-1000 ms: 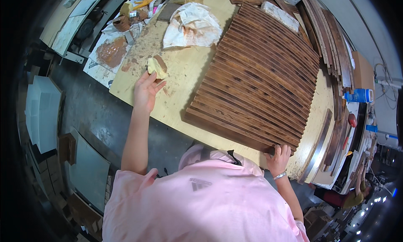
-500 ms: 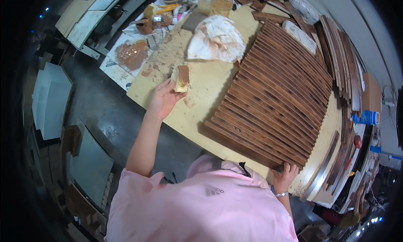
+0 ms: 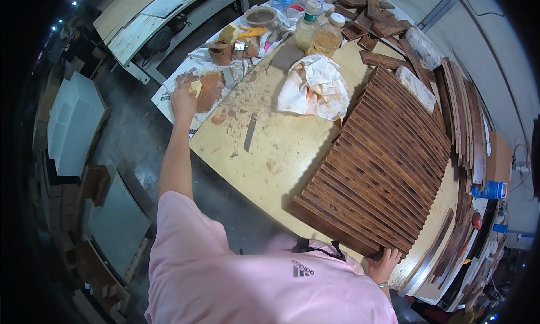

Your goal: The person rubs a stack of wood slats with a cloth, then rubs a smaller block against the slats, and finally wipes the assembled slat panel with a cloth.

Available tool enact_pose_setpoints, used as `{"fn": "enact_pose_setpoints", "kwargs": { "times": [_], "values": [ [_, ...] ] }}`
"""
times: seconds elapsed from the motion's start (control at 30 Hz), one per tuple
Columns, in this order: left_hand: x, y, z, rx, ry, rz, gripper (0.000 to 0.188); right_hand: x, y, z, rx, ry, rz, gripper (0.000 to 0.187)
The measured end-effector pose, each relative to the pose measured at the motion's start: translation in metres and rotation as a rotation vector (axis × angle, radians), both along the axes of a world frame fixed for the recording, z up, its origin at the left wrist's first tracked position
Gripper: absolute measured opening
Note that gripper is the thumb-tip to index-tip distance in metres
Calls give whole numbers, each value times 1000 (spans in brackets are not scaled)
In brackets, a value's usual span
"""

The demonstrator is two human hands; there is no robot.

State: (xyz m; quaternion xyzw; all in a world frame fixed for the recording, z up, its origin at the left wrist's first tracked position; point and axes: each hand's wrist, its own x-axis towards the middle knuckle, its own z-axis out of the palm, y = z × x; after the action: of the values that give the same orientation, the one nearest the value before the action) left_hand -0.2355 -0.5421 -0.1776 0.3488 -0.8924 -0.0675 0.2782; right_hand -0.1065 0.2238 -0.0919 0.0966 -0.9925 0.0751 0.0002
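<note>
My left hand (image 3: 183,103) is closed round a small pale yellow sponge (image 3: 196,88), stretched out over a white sheet at the table's far left. The sponge is at a patch of wet brown paste (image 3: 210,91) spread on that sheet; whether it presses into it is hard to see. A large dark brown slatted wooden panel (image 3: 374,166) lies on the yellowish table. At its near right corner my right hand (image 3: 386,262) grips the edge, fingers on top and thumb against the side. A thin metal strip (image 3: 250,133) lies on the tabletop left of the panel.
A stained white cloth (image 3: 315,88) lies beyond the panel's left corner. Behind it stand two jars (image 3: 327,36) and a grey square pad (image 3: 287,57). A bowl (image 3: 261,17) is farther back. Loose dark wood strips (image 3: 461,116) lie along the right side.
My left hand has swung away and to the left, carrying the sponge from above the table to the brown paste. My right hand stays on the panel's corner. The whole view has shifted.
</note>
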Motion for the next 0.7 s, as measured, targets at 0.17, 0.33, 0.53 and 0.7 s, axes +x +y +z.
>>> {"fn": "enact_pose_setpoints", "kwargs": {
  "times": [0.17, 0.33, 0.53, 0.7],
  "values": [
    [-10, 8, 22, 95, 38, 59, 25, 1, -2, 2, 14, -26, -33, 72],
    [-7, 9, 23, 84, 178, 100, 28, 2, -3, 0, 28, 15, -16, 73],
    [-2, 7, 25, 212, 125, 88, 26, 2, -2, -1, 18, -10, -39, 74],
    [-13, -5, 25, -58, 225, -67, 29, 2, -3, -2, 35, 13, -24, 73]
  ]
}}
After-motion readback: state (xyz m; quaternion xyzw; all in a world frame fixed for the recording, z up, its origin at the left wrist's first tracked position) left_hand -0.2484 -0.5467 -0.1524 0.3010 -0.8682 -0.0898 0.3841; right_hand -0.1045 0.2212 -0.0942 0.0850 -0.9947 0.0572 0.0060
